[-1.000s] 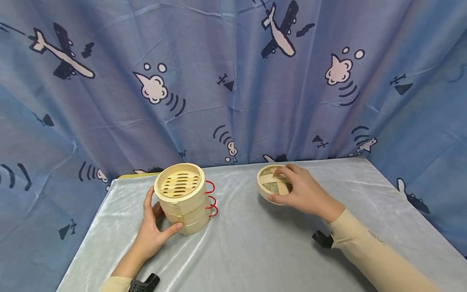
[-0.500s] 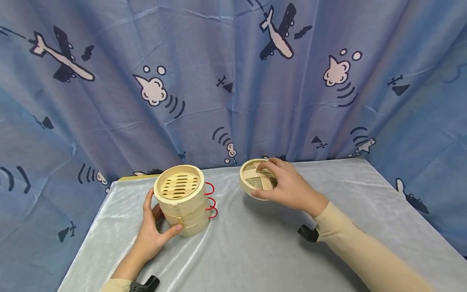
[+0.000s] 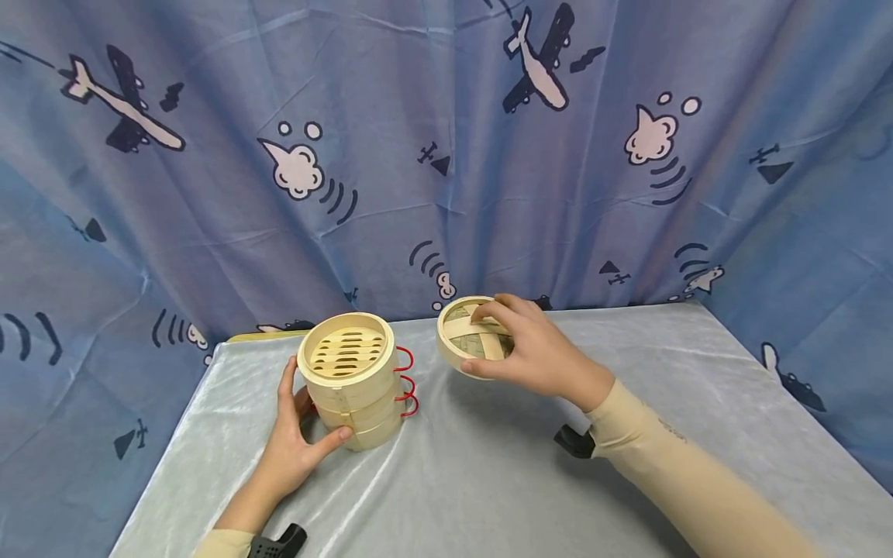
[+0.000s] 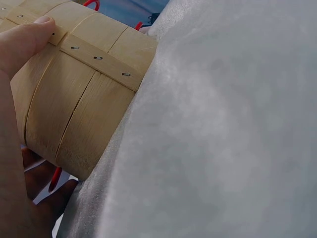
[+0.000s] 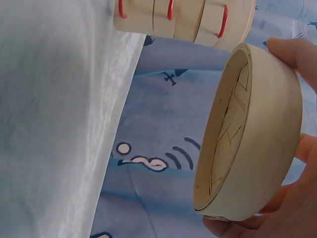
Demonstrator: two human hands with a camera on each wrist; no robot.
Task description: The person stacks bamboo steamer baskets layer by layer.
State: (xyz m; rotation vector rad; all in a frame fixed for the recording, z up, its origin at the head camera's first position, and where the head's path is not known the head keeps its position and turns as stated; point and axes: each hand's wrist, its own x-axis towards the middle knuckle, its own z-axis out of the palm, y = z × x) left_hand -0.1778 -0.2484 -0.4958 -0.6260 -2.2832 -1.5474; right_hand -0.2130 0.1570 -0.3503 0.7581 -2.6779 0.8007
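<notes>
A stack of round bamboo steamer baskets (image 3: 370,415) stands on the table at the left, its top tier uncovered with a slotted base showing. Red loop handles (image 3: 408,386) stick out from its side. My left hand (image 3: 296,449) grips the stack low down, thumb in front and fingers round the far left side. In the right wrist view the bamboo steamer lid (image 5: 262,144) is held up off the table, tilted, its woven inside partly visible. My right hand (image 3: 533,349) grips this lid from above, thumb at the near rim, just right of the stack.
A pale grey velvety cloth (image 3: 446,480) covers the table. Blue curtains (image 3: 391,155) printed with planes and clouds hang right behind its back edge and at both sides. A yellow strip (image 3: 268,335) shows at the back left edge.
My right hand has carried the lid leftward and slightly up, closer to the stack. The left hand and the stack have stayed in place.
</notes>
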